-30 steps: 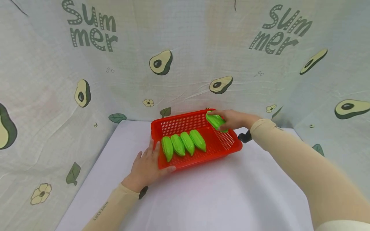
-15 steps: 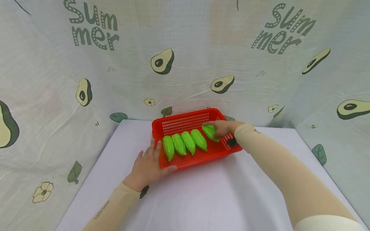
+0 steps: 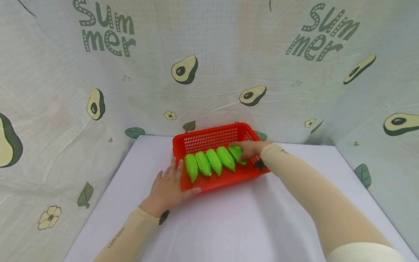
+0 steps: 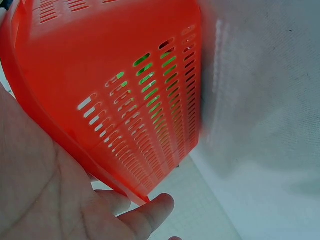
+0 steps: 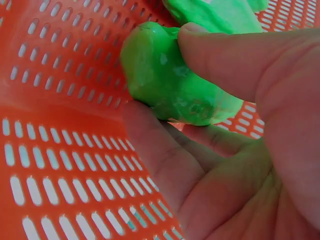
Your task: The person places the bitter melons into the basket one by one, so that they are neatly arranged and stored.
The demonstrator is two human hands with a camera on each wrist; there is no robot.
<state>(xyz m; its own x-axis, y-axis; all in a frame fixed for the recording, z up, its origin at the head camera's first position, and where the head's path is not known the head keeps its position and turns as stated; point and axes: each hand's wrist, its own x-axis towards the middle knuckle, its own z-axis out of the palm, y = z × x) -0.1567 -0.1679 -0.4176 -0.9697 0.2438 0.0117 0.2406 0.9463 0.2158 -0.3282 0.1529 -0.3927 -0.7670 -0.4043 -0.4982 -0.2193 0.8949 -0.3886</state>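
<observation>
My right hand [image 3: 251, 150] reaches into the red plastic basket [image 3: 226, 184] and grips a bright green, ridged, elongated fruit [image 3: 237, 153] near its right end. In the right wrist view, the thumb presses one side of this fruit [image 5: 172, 75] and fingers lie along the other. Left of it, several matching green ridged fruits [image 3: 214, 161] lie side by side in a slanted row on the basket floor. My left hand [image 3: 166, 191] rests with spread fingers on the left rim, its thumb along the front corner. The left wrist view has the palm against the slotted basket [image 4: 75, 65].
The basket stands on a white tabletop [image 3: 222, 225], close to the back curtain. Pale fabric [image 3: 209, 54] printed with avocados and lettering encloses the back and both sides. Slotted walls of the basket surround the right hand.
My right hand has carried the green fruit down and left from the basket's back right corner to beside the row. The left hand has stayed at the left rim.
</observation>
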